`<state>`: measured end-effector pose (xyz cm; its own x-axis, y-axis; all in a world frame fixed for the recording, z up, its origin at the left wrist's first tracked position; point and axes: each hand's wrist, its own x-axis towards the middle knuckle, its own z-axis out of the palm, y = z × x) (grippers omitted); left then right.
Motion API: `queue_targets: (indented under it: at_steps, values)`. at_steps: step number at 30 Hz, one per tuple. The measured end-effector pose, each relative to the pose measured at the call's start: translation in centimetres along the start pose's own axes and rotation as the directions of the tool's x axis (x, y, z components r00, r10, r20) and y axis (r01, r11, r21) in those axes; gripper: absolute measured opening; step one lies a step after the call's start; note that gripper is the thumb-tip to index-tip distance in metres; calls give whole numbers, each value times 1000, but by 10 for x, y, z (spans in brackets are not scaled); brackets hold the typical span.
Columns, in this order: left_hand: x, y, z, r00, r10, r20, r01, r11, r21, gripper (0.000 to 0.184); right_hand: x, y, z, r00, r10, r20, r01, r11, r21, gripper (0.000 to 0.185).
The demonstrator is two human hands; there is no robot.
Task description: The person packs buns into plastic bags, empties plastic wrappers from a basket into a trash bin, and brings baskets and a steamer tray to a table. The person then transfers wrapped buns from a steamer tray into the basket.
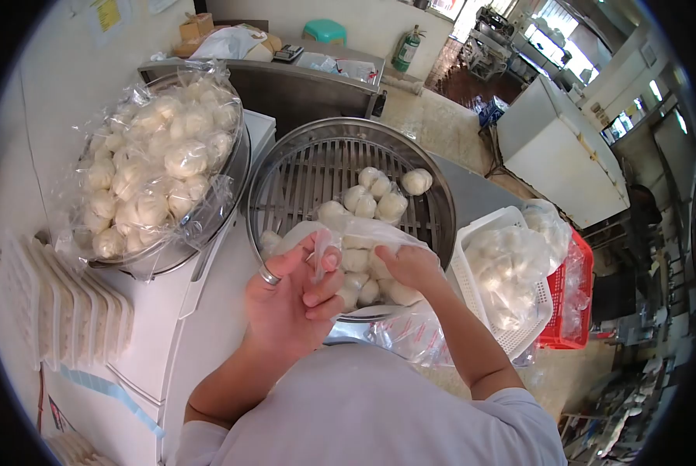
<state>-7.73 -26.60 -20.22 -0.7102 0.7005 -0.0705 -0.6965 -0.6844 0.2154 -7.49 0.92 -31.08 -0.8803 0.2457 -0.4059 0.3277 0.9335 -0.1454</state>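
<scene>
A clear plastic bag (pixel 348 231) with several white steamed buns (pixel 356 260) in it lies over the near side of a round metal steamer tray (pixel 259 182). At the bag's left edge, my left hand (pixel 294 291), with a ring on one finger, pinches the plastic between curled fingers. My right hand (pixel 412 268) grips the bag's right side, its thumb lying along the plastic; the other fingertips are hidden. Beyond the bag, a few loose buns (pixel 361 200) sit on the tray's slats, and a single bun (pixel 416 182) rests near the far right rim.
A second round tray at left is heaped with bagged buns (pixel 158 155). White plastic racks (pixel 68 303) stand below it. To the right are a white basket (pixel 534 314) with bagged buns and a red basket (pixel 585 299). A white chest (pixel 562 147) stands farther back.
</scene>
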Motion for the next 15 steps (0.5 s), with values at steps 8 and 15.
queue_targets:
  at_steps: [8,15]
  values:
    - [-3,-1,1,997,48,-54,-43,995,87,43,-31,10,13,990,-84,-117,97,989,107,57]
    - [-1,-10,2,994,-30,-109,40,995,94,54,-28,-2,-7,924,-322,-205,340,939,57,50]
